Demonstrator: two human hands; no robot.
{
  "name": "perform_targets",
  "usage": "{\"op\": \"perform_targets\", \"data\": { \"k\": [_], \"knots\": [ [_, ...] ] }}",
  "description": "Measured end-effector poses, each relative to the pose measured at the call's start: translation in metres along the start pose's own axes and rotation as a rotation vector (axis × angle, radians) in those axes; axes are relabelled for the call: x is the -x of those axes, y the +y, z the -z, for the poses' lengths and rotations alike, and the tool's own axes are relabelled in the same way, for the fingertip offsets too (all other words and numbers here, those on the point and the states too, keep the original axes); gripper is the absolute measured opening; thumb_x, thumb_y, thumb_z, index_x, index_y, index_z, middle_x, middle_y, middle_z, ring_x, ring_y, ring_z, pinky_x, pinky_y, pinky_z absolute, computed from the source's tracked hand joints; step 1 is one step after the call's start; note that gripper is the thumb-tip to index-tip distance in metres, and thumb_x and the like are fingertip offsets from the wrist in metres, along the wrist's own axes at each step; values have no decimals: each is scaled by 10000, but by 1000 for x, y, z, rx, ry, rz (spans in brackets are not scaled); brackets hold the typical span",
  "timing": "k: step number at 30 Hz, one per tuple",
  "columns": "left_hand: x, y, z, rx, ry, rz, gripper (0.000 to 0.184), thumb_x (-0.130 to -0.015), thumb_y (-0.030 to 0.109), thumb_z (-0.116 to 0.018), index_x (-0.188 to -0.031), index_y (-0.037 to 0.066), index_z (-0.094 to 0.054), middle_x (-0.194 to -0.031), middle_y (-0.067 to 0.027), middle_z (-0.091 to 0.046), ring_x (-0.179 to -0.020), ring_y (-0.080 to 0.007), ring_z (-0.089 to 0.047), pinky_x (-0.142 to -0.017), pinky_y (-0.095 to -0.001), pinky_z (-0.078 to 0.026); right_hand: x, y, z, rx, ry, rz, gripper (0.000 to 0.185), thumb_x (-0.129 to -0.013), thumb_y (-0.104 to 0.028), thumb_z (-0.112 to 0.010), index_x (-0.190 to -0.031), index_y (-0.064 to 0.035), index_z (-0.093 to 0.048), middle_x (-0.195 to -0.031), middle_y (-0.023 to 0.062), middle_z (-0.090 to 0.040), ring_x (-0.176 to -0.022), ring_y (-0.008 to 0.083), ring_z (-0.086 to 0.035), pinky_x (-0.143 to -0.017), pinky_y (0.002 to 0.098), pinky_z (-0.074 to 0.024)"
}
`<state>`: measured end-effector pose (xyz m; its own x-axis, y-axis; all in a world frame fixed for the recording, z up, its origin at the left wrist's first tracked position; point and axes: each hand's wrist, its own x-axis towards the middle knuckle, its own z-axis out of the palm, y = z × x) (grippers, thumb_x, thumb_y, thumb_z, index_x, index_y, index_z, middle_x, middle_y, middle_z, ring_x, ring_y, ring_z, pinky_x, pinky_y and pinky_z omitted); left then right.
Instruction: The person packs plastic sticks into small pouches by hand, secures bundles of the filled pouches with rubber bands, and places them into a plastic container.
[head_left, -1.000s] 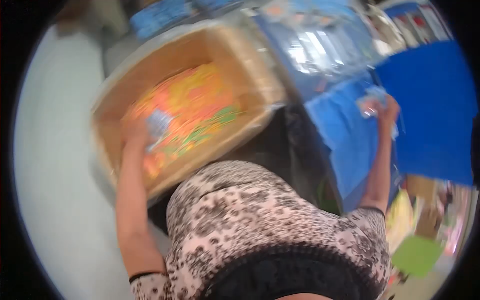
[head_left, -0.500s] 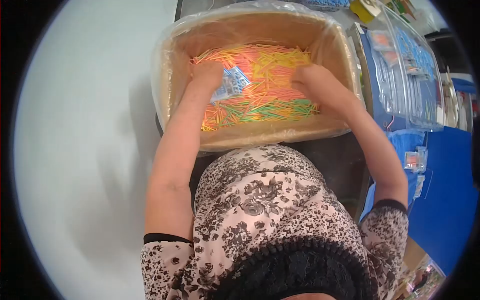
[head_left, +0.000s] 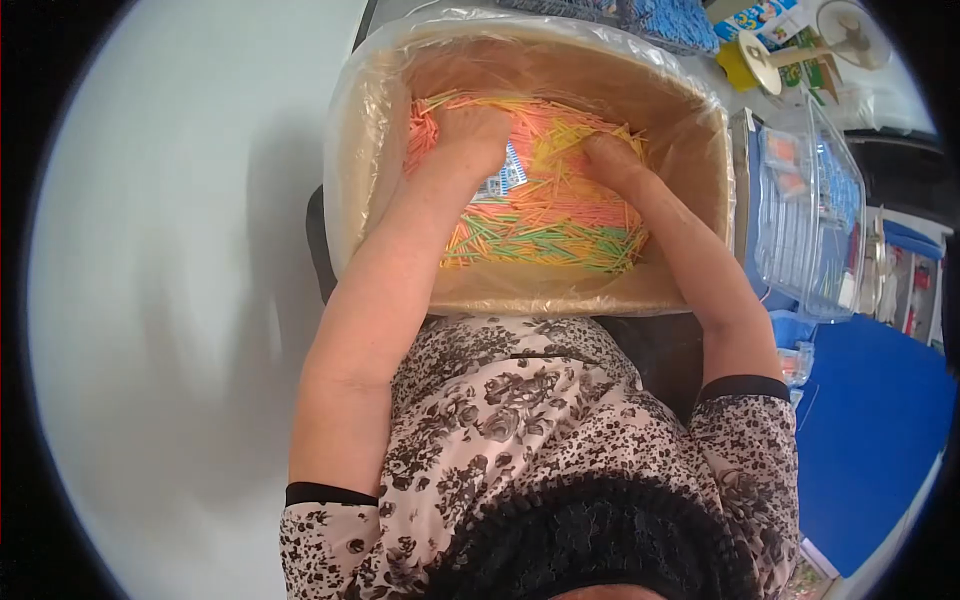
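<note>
A large cardboard box (head_left: 560,290) lined with clear plastic holds a layer of thin sticks (head_left: 560,205) in pink, yellow, orange and green. Inside it at the left, my left hand (head_left: 470,135) is closed, knuckles up, over the pink sticks. Partly under that hand lies a small blue-and-white printed packet (head_left: 512,170); whether I grip it is hidden. My right hand (head_left: 613,160) reaches down into the yellow sticks on the right side, its fingers curled and their tips out of sight. What either hand holds cannot be made out.
To the right stands a clear plastic tray (head_left: 815,225) with small packets in it. Behind the box are blue bundles (head_left: 665,22) and a cream-coloured spool (head_left: 758,62). A blue surface (head_left: 870,430) lies at the lower right, and a pale wall (head_left: 170,250) is on the left.
My left hand has moved right and now covers more of the packet. The right hand has lowered into the yellow sticks. The camera view has shifted, so the box appears further right.
</note>
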<state>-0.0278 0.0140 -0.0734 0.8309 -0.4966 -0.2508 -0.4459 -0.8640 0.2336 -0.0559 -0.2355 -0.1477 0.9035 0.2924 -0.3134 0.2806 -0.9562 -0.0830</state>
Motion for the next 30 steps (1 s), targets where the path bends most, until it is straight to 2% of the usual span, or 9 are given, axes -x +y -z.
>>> {"op": "perform_targets", "data": {
  "k": [2, 9, 13, 16, 19, 23, 24, 26, 30],
  "knots": [
    [2, 4, 7, 28, -85, 8, 216, -788, 70, -557, -957, 79, -690, -1014, -118, -677, -994, -275, -634, -842, -523, -419, 3, 1, -5, -17, 10, 10, 166, -767, -124, -589, -837, 3, -670, -863, 215, -650, -851, 360, -634, -751, 435, -504],
    [-3, 2, -7, 86, 89, -66, 166, -774, 90, -593, -905, 70, -694, -925, -145, -678, -910, -283, -653, -736, -469, -470, -1, 12, -12, -128, 87, 42, 178, -751, -183, -631, -754, -6, -655, -775, 187, -649, -777, 363, -632, -709, 434, -492],
    [1, 5, 3, 161, 116, -83, 164, -773, 153, -638, -893, 55, -689, -880, -170, -670, -879, -297, -655, -701, -426, -488, 1, 6, 21, -131, 43, 38, 183, -750, -183, -648, -733, -2, -659, -728, 189, -645, -639, 307, -624, -609, 406, -492],
    [-3, 8, -4, 282, 121, -100, 175, -766, 190, -654, -876, 55, -672, -852, -169, -657, -843, -292, -645, -690, -409, -485, -5, 13, 28, -294, 89, -40, 169, -759, -171, -662, -694, -15, -670, -640, 145, -644, -499, 177, -562, -476, 331, -448],
    [-6, 14, -13, 472, 130, -137, 174, -753, 214, -653, -845, 66, -641, -825, -151, -638, -786, -275, -627, -687, -401, -469, 5, 3, 71, -584, -12, -143, 183, -750, -192, -679, -693, -18, -663, -636, 96, -633, -561, 144, -579, -492, 307, -454],
    [-1, 28, -14, 657, 22, -204, 200, -787, 196, -647, -884, 20, -649, -793, -123, -656, -696, -239, -615, -682, -361, -499, 23, -38, 108, -985, -77, -130, 177, -745, -187, -700, -677, -31, -652, -624, 28, -604, -596, 64, -546, -486, 254, -434],
    [3, 31, -16, 914, -49, -241, 196, -797, 193, -632, -903, 29, -636, -796, -100, -642, -682, -218, -601, -664, -351, -496, 25, -47, 111, -1114, -82, -104, 172, -745, -179, -707, -669, -37, -648, -620, 6, -592, -598, 33, -526, -479, 234, -423],
    [8, 34, -19, 1425, -197, -317, 190, -815, 188, -604, -942, 46, -611, -802, -55, -613, -654, -174, -572, -629, -329, -489, 24, -59, 112, -1128, -100, -91, 182, -745, -183, -712, -671, -29, -648, -622, 4, -598, -588, 45, -527, -479, 243, -426],
    [11, 28, -15, 1481, -408, -199, 99, -870, 125, -572, -915, 41, -545, -735, -30, -550, -646, -131, -542, -585, -289, -443, 23, -65, 111, -983, -39, -58, 216, -745, -207, -729, -753, -5, -653, -684, 17, -623, -614, 91, -547, -528, 271, -451]
  ]
}}
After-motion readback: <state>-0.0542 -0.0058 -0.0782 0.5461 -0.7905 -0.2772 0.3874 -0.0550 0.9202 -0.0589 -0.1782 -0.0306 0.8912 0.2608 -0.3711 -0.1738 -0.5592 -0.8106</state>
